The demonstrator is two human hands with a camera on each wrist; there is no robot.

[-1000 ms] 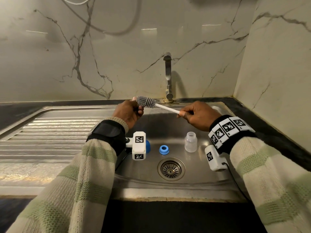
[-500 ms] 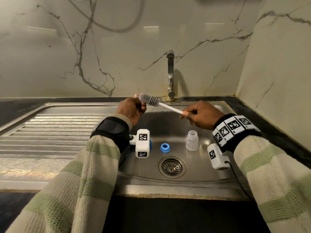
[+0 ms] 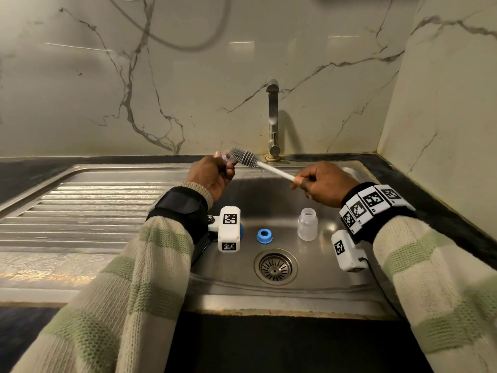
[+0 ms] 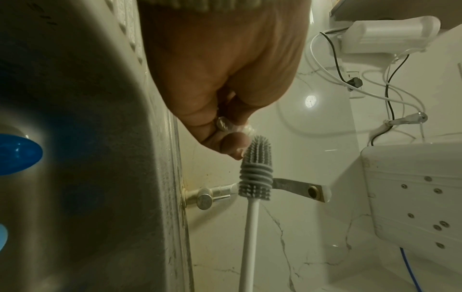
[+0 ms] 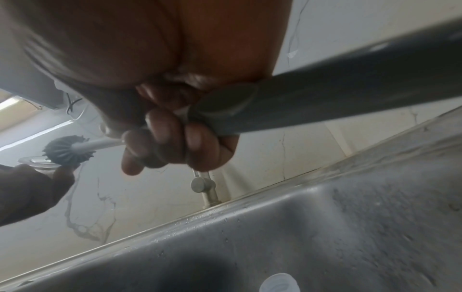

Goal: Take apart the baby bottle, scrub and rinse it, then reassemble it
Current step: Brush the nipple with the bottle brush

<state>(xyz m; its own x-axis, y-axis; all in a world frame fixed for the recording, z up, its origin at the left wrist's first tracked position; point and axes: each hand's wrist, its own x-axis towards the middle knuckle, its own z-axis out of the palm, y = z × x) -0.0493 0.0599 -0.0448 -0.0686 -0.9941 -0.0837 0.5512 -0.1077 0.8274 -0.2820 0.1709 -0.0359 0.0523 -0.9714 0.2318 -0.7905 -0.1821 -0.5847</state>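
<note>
My left hand (image 3: pixel 215 173) pinches a clear silicone nipple (image 3: pixel 225 156) above the back of the sink; its tip shows between the fingers (image 4: pixel 226 125) and its flange (image 5: pixel 37 161) faces the brush. My right hand (image 3: pixel 320 184) grips the white handle of a grey bottle brush (image 3: pixel 244 156), whose bristle head (image 4: pixel 256 168) lies against the nipple. The clear bottle body (image 3: pixel 308 224) stands upright in the basin. A blue collar ring (image 3: pixel 264 236) lies left of it. A blue cap (image 4: pixel 17 156) sits in the basin under my left wrist.
The steel sink basin (image 3: pixel 269 200) has a drain (image 3: pixel 275 266) near its front. A tap (image 3: pixel 273 117) rises at the back edge, no water running. A ribbed draining board (image 3: pixel 80 211) lies left. Marble walls close the back and right.
The brush head has slid a little along the nipple in my left hand. Both hands stay in place above the sink's back.
</note>
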